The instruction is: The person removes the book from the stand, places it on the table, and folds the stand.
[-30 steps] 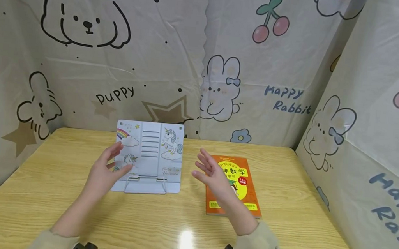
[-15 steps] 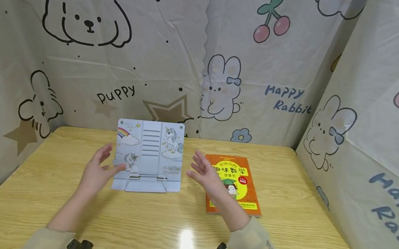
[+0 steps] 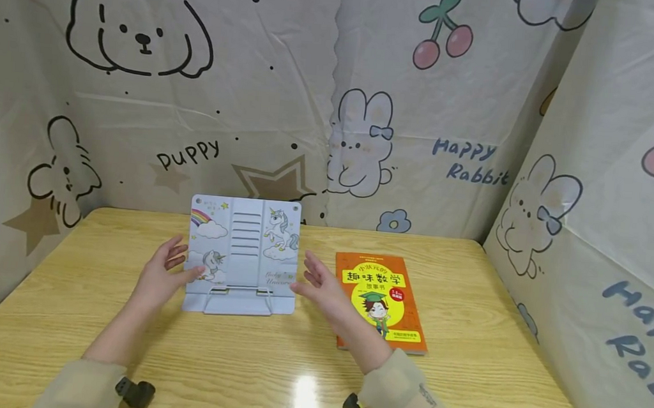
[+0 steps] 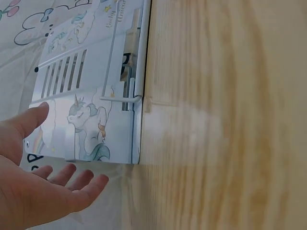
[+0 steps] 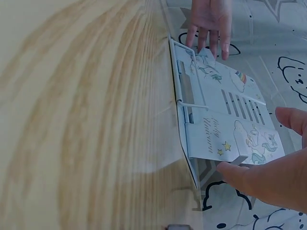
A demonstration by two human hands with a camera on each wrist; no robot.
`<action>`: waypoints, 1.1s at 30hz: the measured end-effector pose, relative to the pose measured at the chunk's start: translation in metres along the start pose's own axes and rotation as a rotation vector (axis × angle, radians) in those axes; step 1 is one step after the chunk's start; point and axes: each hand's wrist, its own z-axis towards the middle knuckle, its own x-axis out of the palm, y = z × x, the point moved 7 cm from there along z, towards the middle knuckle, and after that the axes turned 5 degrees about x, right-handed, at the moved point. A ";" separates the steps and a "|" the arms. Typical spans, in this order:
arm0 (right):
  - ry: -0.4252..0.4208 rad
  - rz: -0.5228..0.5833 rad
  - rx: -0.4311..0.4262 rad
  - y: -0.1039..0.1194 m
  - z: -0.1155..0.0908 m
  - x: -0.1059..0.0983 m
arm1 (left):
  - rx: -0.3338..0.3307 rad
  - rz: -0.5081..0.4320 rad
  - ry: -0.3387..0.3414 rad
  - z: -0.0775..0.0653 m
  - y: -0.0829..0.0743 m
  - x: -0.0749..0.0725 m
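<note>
Bookstand [image 3: 242,268] is standing on the desk [image 3: 222,362], sitting between left grip [image 3: 161,275], hovering by its left edge, and right grip [image 3: 323,289], hovering by its right. Left thumb is overlapping its front in head view. Both are showing wide thumb-to-finger gaps, holding nothing; can't tell if either is touching. Orange book [image 3: 379,304] is lying right of the bookstand.

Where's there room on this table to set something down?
Free: the table right of the orange book, up to the cloth, and in front of the bookstand. Crowded: its sides, taken by the left hand and right hand.
</note>
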 end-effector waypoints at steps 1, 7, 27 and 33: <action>0.001 -0.001 0.003 -0.001 0.001 0.001 | -0.003 0.000 0.001 0.002 0.001 0.000; 0.007 0.010 0.016 -0.003 0.006 0.004 | -0.020 0.018 0.016 0.010 0.008 0.000; -0.017 -0.018 0.002 -0.002 0.017 0.015 | 0.066 0.077 0.109 0.025 0.015 -0.002; -0.037 -0.024 0.015 -0.001 0.017 0.016 | 0.050 0.078 0.110 0.024 0.014 -0.001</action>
